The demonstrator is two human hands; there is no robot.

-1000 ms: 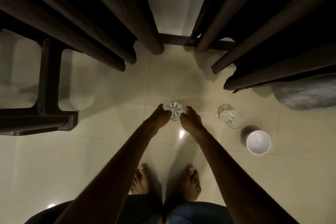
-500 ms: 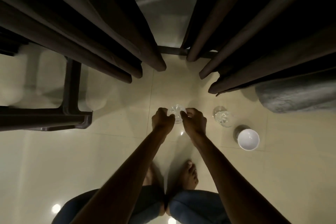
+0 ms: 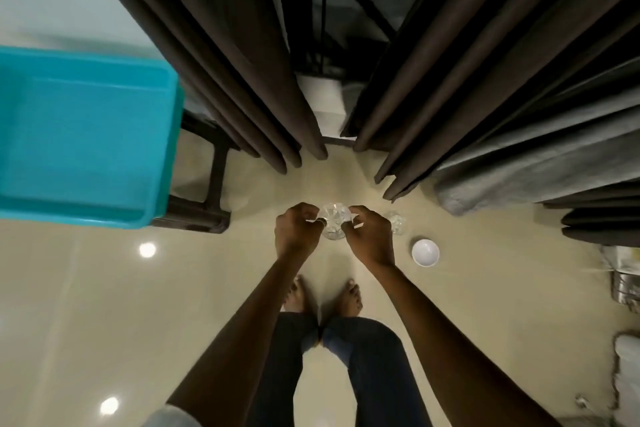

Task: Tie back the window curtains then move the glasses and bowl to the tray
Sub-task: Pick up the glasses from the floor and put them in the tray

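**Both hands clasp a cut glass [image 3: 333, 225] above a tiled floor [image 3: 104, 305]**

A person's left hand [image 3: 297, 229] and right hand [image 3: 371, 237] grip the clear, faceted tumbler from either side, fingers curled round its wall, holding it upright at arm's length in front of the body. Just right of the right hand, a second glass [image 3: 398, 222] stands on the tiles, partly hidden by the knuckles. A white bowl [image 3: 425, 252] sits near it, apart from it and further right. Below the arms, bare feet [image 3: 350, 298] and blue jeans show. At far left, a teal tray [image 3: 83, 135] rests on a dark stool [image 3: 202, 217], well apart from the glassware. Beyond, the left curtain [image 3: 221, 62] and right curtain [image 3: 460, 55] hang with a gap between them, and grey cloth [image 3: 540, 163] is bunched at the right one's foot.
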